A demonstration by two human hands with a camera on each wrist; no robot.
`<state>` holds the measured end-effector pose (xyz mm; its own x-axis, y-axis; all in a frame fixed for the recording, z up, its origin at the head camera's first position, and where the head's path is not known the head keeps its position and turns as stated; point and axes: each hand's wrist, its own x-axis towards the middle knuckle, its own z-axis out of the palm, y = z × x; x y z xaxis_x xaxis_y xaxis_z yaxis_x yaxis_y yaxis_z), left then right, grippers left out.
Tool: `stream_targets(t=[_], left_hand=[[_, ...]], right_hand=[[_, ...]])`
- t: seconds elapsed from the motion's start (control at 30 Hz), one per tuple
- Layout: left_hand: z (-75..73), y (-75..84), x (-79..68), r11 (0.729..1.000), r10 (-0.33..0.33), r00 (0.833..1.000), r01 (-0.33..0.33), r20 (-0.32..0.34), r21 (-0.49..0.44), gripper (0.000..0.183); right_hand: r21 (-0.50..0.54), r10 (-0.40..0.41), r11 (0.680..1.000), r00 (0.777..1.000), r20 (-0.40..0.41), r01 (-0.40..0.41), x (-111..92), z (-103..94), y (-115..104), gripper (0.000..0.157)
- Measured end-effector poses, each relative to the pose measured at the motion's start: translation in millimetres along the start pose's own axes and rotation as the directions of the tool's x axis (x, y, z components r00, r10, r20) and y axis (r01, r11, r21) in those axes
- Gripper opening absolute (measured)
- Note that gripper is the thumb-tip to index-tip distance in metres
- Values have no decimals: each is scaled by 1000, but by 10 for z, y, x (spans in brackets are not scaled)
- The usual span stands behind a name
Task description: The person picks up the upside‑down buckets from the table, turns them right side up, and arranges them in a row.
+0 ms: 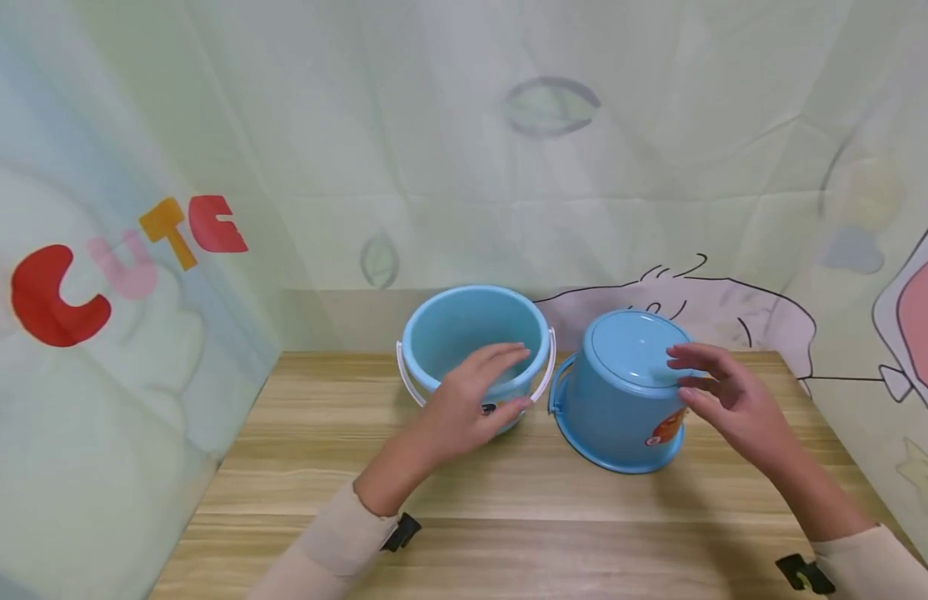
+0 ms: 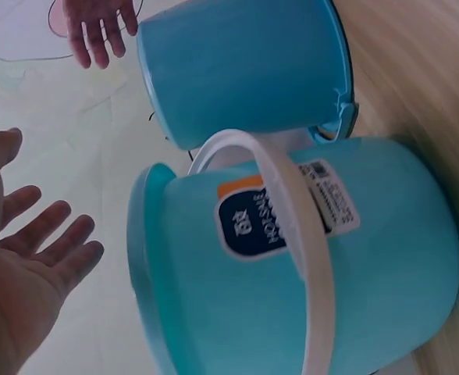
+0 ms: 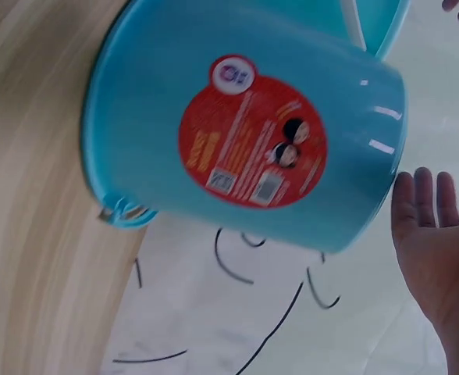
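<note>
Near the table's point(image 1: 306, 483) back edge, by "CUTE" cloth point(image 1: 127, 333), the left hand point(image 1: 471, 400) hangs relaxed beside an upright bucket point(image 1: 456, 333), the relaxed right hand point(image 1: 737, 410) beside an upturned, red-labelled bucket point(image 1: 614, 404).

Soft light, seemingly from overhead, fills the head view, a faint shadow lying on the bench point(image 1: 554, 554). Pale glints mark the upturned bucket point(image 3: 245, 125) in the right wrist view; the left wrist view is dimmer, small print on the white label point(image 2: 337, 201) blurred.

Upright bucket point(image 1: 467, 321): just below frame centre, on table point(image 1: 321, 475)
Inverted bucket point(image 1: 614, 417): to its right, on table
Backdrop point(image 1: 449, 142): upper frame, behind both
</note>
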<state>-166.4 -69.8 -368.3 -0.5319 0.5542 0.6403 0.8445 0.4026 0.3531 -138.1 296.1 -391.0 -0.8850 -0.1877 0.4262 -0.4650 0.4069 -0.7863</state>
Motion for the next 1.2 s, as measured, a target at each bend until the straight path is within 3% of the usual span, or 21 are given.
stream_targets(t=[0.27,0.47,0.6,0.9,1.2], left_hand=[[221,80,-21,989,137,989,-140,47,54,62],[426,94,-43,961,241,967,-250,87,120,59],[560,99,-80,934,281,947,-307,153,183,53],[829,40,-157,945,202,936,-264,290,194,49],[1058,-122,-205,911,158,905,-288,396,295,48]], right_hand=[[-35,-15,999,994,-108,11,-147,-130,189,46],[-91,-14,996,991,-134,2,-291,-190,417,41],[-140,9,990,989,-144,-30,-379,-198,557,37],[-267,54,960,994,-93,-77,-514,-207,825,34],[-372,104,923,994,9,-94,-531,-228,1036,32]])
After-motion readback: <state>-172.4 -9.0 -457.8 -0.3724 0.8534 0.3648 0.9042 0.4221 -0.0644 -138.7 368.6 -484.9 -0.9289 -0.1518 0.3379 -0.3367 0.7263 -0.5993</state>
